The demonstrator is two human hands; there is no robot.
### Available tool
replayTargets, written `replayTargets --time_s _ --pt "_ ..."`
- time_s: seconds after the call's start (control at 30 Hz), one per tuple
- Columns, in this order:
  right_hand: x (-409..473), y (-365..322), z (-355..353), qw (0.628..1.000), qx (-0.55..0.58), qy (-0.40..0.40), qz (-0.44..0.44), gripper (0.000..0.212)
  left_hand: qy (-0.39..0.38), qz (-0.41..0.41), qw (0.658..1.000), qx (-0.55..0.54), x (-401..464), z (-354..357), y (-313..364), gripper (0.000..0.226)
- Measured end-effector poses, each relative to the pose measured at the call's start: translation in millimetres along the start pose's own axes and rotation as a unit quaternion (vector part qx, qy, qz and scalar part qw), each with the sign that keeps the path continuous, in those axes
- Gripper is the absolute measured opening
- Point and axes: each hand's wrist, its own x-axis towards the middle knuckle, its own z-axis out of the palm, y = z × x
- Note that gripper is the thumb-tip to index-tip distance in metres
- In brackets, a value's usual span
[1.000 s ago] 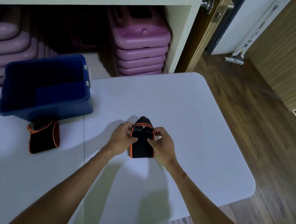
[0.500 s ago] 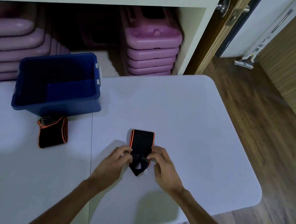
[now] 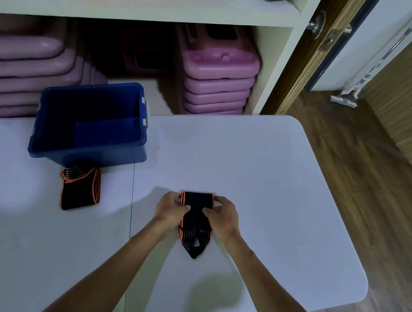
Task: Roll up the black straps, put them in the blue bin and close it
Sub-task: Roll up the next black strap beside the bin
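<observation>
My left grip (image 3: 172, 209) and right grip (image 3: 221, 216) both pinch the black strap (image 3: 195, 220) I am working on, one from each side, thumbs pressed on top of its middle and fingers curled around its orange-trimmed edges. The strap lies flat on the white desk (image 3: 260, 187), its squared end pointing away from me and its pointed, ribbed tip towards me, showing between my wrists. Off to my left, a second black strap (image 3: 80, 188) sits already folded into a bundle on the desk, just in front of the blue bin (image 3: 90, 124) and close to its near wall. The bin stands open, no lid on it, its inside dark. Behind it, pink stacked cases (image 3: 215, 80) fill the lower shelf.
</observation>
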Motion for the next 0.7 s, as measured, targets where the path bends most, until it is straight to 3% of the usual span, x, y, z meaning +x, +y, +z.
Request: replayTargets --time_s 0.13,0.4,0.5,0.6,0.63,0.7 --pt "0 -4 -2 0.998 0.032 -0.049 -0.007 0.032 -0.033 -0.015 0.995 -0.09 -7 -16 0 0.023" --pt "3 -39 13 0.978 0.159 -0.13 -0.032 0.037 0.044 0.029 0.989 -0.141 -16 -54 8 0.033" --pt "2 -54 22 0.978 0.144 -0.137 -0.07 0.044 0.068 0.042 0.991 -0.105 -14 -71 3 0.033" --pt "-5 -65 32 0.981 0.085 -0.088 -0.154 0.045 0.129 0.033 0.988 -0.076 -11 -78 0 0.037" --pt "-10 -68 36 0.977 0.048 -0.066 -0.195 0.045 0.125 0.023 0.986 -0.112 -12 -78 3 0.039" --pt "-19 -69 45 0.961 -0.044 -0.043 -0.27 0.048 0.047 -0.008 0.979 -0.201 -20 -77 15 0.038"
